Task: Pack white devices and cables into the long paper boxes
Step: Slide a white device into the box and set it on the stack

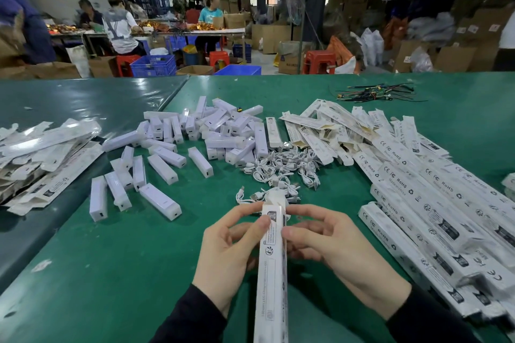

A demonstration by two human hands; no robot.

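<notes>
Green cover lies over the big work table [117,245], and behind it is a dim warehouse with brown cardboard boxes [457,53], blue crates [153,65] and red stools [320,62]. Three people [120,28] sit at a far table [192,33].

One long paper box [271,273] is held over the near middle of the green table. Its far end is open, with a flap sticking up. The left hand [227,256] holds the box, thumb on its printed top near the open end and the other fingers curled around its left side. The right hand [334,245] pinches the right edge of the same box with thumb and fingertips.

Just past the box's open end lies a heap of small white cables [281,167], too tangled to count. Past the box and to its left are loose white devices [160,200], short blocks with a little port at one end. About a dozen lie apart, and many more sit in a pile [223,128] behind them.

Right of the held box are rows of filled long boxes [418,198], more than ten. Farther back is a heap of flat, empty boxes [320,125]. Far left of the held box lies another pile of flat packs [41,153]. A bunch of dark wires [373,93] lies near the table's far edge.
</notes>
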